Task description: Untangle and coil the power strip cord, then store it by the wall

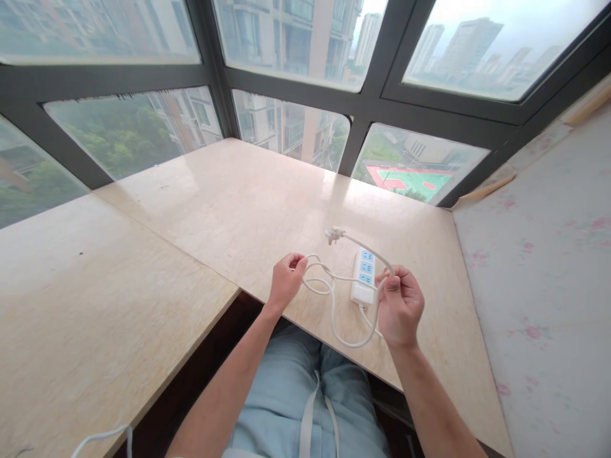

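A white power strip (363,275) with blue sockets lies on the marble sill (238,203) near its front edge. Its white cord (334,318) loops between my hands and hangs a little over the edge. My left hand (285,283) is closed, pinching one loop of the cord. My right hand (400,305) is closed on the cord just right of the strip. The cord's plug (334,235) sticks up beyond the strip, held off the sill.
The sill runs along a bay of large windows (286,38) with dark frames. A flowered mattress or cushion (548,273) lies at the right. Another white cord (102,437) shows at the bottom left. My legs in light jeans (296,394) are below the sill.
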### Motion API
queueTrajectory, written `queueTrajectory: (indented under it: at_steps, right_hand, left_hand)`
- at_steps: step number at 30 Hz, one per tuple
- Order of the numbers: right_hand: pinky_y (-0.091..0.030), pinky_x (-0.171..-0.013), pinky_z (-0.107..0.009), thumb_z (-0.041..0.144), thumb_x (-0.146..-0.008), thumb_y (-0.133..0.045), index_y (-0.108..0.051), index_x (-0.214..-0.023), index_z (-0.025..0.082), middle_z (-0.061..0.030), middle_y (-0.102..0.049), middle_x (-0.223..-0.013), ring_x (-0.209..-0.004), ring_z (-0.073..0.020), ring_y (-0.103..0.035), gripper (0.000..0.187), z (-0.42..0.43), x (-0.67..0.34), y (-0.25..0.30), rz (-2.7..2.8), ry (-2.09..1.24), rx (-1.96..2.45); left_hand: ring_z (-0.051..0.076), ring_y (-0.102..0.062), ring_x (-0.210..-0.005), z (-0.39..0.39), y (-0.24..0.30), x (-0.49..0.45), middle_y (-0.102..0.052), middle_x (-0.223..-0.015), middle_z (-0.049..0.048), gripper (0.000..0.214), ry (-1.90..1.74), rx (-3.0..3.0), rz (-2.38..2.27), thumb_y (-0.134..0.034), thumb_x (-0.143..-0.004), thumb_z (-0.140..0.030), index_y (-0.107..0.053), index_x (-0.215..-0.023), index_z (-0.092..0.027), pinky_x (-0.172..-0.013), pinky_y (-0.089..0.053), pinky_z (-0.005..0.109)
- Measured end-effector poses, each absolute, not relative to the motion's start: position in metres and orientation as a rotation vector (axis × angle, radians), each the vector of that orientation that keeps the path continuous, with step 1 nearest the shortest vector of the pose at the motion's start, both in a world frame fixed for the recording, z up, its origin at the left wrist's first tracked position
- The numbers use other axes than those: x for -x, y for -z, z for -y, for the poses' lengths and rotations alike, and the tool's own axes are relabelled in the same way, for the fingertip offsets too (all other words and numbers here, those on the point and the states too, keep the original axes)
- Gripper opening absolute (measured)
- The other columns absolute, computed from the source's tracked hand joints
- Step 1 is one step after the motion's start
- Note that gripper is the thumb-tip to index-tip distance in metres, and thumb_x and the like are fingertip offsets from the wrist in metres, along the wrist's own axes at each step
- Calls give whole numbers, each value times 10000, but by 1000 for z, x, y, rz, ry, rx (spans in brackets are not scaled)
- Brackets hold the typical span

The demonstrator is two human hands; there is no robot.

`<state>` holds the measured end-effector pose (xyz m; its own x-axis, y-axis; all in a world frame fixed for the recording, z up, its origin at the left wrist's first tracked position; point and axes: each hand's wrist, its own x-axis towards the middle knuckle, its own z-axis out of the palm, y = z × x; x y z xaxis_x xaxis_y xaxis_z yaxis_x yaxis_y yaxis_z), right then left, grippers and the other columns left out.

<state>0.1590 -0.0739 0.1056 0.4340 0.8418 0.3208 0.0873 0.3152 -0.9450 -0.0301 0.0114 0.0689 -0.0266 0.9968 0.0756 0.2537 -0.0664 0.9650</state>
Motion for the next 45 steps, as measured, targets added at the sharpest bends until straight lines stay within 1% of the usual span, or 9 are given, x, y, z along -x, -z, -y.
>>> queueTrajectory:
  at_steps: [6,9,12,19,29,33,37,41,45]
  right_hand:
    - [-397,-613,-295,368,-840,-672,-557,-761,236,0,-453,-764,-642,-135,-439,192,75,-163,-149,826,-611,944]
    - [-377,-579,-259,263,-733,-773,-513,-651,206,34,-422,-733,-584,-96,-363,279,76,-186,-182,720,-548,788]
    - [-355,-538,-220,132,-616,-833,-521,-625,180,66,-353,-632,-547,-78,-313,316,83,-216,-208,648,-558,701]
    - [-339,-494,-223,86,-745,-659,-531,-610,172,54,-308,-552,-528,-102,-334,205,97,-283,-211,470,-446,708]
    - [-162,-521,-301,29,-479,-541,-473,-516,187,25,-325,-508,-500,-121,-287,176,98,-325,-202,451,-339,948]
    - [-158,-528,-314,31,-507,-515,-461,-503,194,21,-336,-474,-482,-130,-280,172,98,-335,-205,496,-298,1024]
    - [-222,-513,-310,27,-549,-560,-466,-523,182,26,-396,-521,-494,-121,-356,183,101,-334,-207,537,-298,1020]
    - [-404,-541,-293,-5,-521,-595,-491,-551,171,37,-465,-630,-564,-105,-478,207,110,-315,-211,562,-339,920]
    - [-536,-639,-276,36,-656,-655,-575,-608,179,39,-507,-633,-561,-88,-523,171,114,-284,-213,568,-431,889]
  left_hand:
    - [174,-664,-746,-15,-61,34,-716,-789,57,198,-1173,-1401,-1381,-596,-818,-330,-682,-806,-152,-716,-516,291]
    - [167,-658,-741,-21,-53,42,-716,-799,65,171,-1137,-1350,-1379,-639,-774,-300,-683,-821,-141,-700,-513,282]
    - [149,-636,-662,-29,-46,50,-698,-735,50,258,-1018,-1204,-1328,-696,-713,-276,-669,-916,-120,-583,-487,243]
    - [88,-579,-551,-42,-41,65,-675,-719,41,303,-1072,-804,-1238,-736,-664,-173,-648,-943,-93,-497,-472,195]
    - [96,-614,-521,-68,-38,87,-615,-620,6,169,-1329,-415,-1155,-629,-735,-18,-568,-865,-107,-486,-469,177]
    - [83,-601,-507,-75,-35,86,-598,-606,-9,158,-1412,-342,-1143,-601,-749,-7,-538,-831,-127,-470,-436,157]
    - [72,-574,-485,-77,-31,84,-589,-607,-23,162,-1456,-318,-1108,-617,-744,-18,-552,-839,-132,-464,-421,157]
    - [58,-568,-502,-73,-28,85,-612,-648,-14,153,-1466,-344,-1044,-625,-742,-29,-598,-864,-117,-496,-433,162]
    - [70,-599,-547,-66,-26,83,-641,-686,-7,187,-1457,-404,-987,-696,-708,-80,-641,-884,-114,-546,-459,181]
